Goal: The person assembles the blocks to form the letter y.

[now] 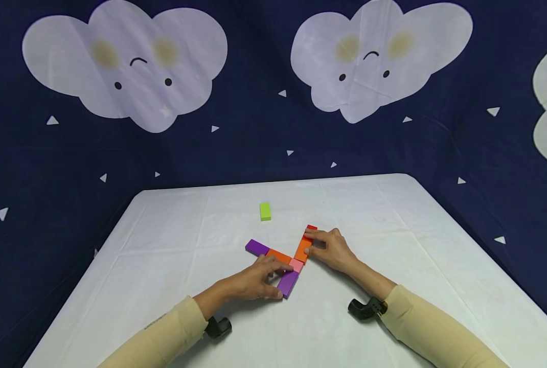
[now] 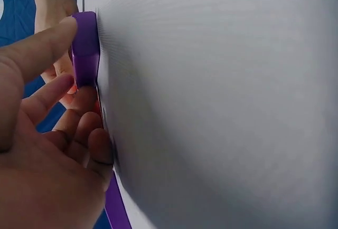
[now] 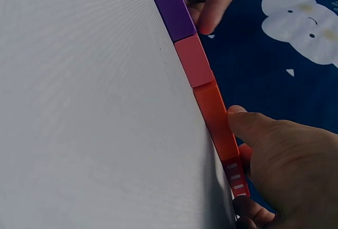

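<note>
Flat coloured blocks lie end to end on the white table, in branches meeting at a pink block [image 1: 296, 265]. My left hand [image 1: 255, 278] holds the near purple block [image 1: 288, 284], thumb at its near end and a fingertip close to the pink block. In the left wrist view the thumb touches that purple block [image 2: 86, 49]. The right hand [image 1: 333, 249] is at the far branch, its thumb on an orange block [image 3: 216, 121] and its fingers around the end of a red block [image 3: 236, 176]. Fingers partly hide the red block.
The left branch has another orange block [image 1: 279, 256] and a purple block [image 1: 257, 248] at its outer end. A lime green block [image 1: 265, 211] lies apart, farther back on the white table [image 1: 347, 327]. Behind hangs a dark blue cloth [image 1: 255, 148] with clouds.
</note>
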Action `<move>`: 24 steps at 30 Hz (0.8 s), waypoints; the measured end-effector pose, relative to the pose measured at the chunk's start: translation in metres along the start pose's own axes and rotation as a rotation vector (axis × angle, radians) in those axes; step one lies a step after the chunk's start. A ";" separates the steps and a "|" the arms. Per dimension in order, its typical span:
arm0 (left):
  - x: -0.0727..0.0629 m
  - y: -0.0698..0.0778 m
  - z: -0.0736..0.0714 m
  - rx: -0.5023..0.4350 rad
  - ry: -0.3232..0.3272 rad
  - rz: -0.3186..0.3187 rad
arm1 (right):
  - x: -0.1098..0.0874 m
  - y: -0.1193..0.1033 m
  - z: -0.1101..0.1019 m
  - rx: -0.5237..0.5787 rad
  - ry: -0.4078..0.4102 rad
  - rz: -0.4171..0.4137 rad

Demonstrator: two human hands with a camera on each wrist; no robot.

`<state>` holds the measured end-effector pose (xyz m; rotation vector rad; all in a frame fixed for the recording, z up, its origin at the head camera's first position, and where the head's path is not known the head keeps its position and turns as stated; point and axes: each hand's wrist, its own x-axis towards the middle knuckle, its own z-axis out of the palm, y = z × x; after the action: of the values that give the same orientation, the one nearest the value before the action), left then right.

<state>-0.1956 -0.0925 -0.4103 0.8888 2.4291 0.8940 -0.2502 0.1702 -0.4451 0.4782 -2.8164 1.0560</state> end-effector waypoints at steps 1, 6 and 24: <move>0.000 0.000 -0.001 -0.011 0.007 0.007 | 0.000 0.000 0.000 -0.001 -0.001 -0.001; 0.006 0.003 -0.016 -0.091 0.081 0.052 | 0.001 0.001 0.001 0.005 0.010 -0.014; 0.069 -0.044 -0.094 -0.010 0.472 -0.193 | -0.001 -0.001 0.001 0.015 0.012 0.000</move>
<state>-0.3155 -0.1121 -0.3835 0.4617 2.8379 1.1424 -0.2487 0.1687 -0.4455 0.4714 -2.7999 1.0765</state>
